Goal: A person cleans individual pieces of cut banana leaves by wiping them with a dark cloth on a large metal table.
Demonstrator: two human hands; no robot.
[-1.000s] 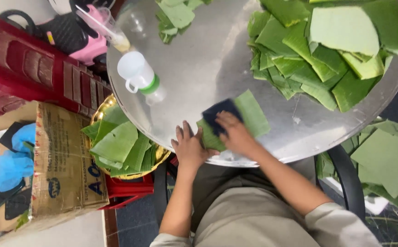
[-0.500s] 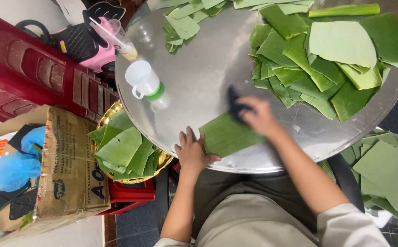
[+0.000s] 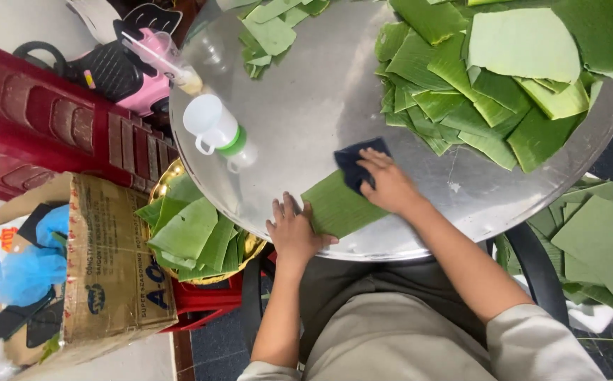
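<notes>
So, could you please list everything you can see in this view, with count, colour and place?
round metal tray: one, silver, centre
leaf piece: one, green, near tray edge, under both hands
cloth: one, dark blue, on that leaf
leaf pile: many, green, far right of tray
small leaf scraps: several, green, top of tray
bottle: one, white with green band, tray's left
gold bowl of leaves: one, left of tray
cardboard box: one, brown, lower left
red crate: one, left
left hand: flat on leaf
right hand: pressing cloth
</notes>
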